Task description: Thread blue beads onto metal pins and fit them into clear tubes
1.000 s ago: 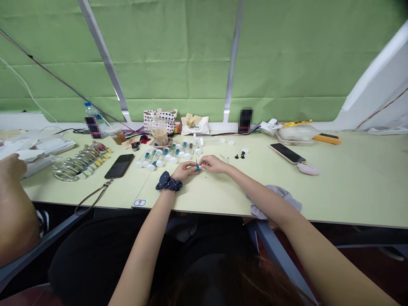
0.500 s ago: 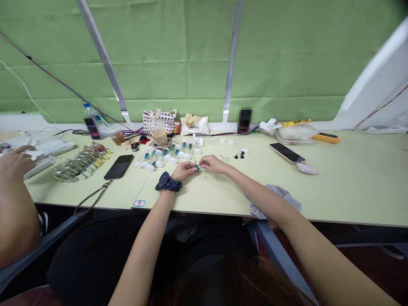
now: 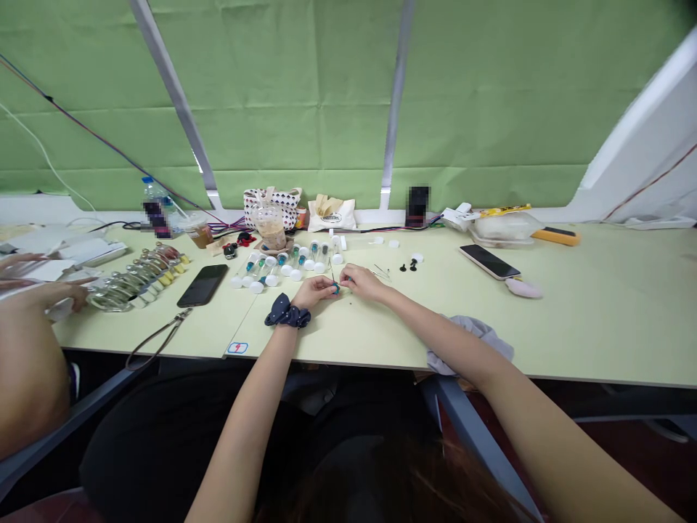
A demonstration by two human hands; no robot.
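My left hand (image 3: pixel 316 292) is closed, its fingertips pinching a small blue piece (image 3: pixel 336 288) with a thin dark stick (image 3: pixel 332 270) rising from it. Close against that piece, on its right, is my right hand (image 3: pixel 360 281) with thumb and finger pinched together. Whatever lies between those right fingertips is too small to make out. Just beyond both hands lie several clear tubes with white caps (image 3: pixel 295 274), some holding blue or green bits. Thin metal pins (image 3: pixel 382 272) lie right of my right hand.
Black round-based parts (image 3: pixel 414 266) and white caps (image 3: pixel 393 244) lie to the right. Farther out are a phone (image 3: pixel 490 261) and a plastic container (image 3: pixel 504 226). On the left are a dark phone (image 3: pixel 203 285), glass-like pieces (image 3: pixel 139 280), an iced drink cup (image 3: pixel 271 229) and a co-worker's hands (image 3: pixel 59 294).
My right fingers have shifted slightly and curled closer around their pinch point; my left hand stays put. At far left, a co-worker's hand has come forward and right beside the glass-like pieces.
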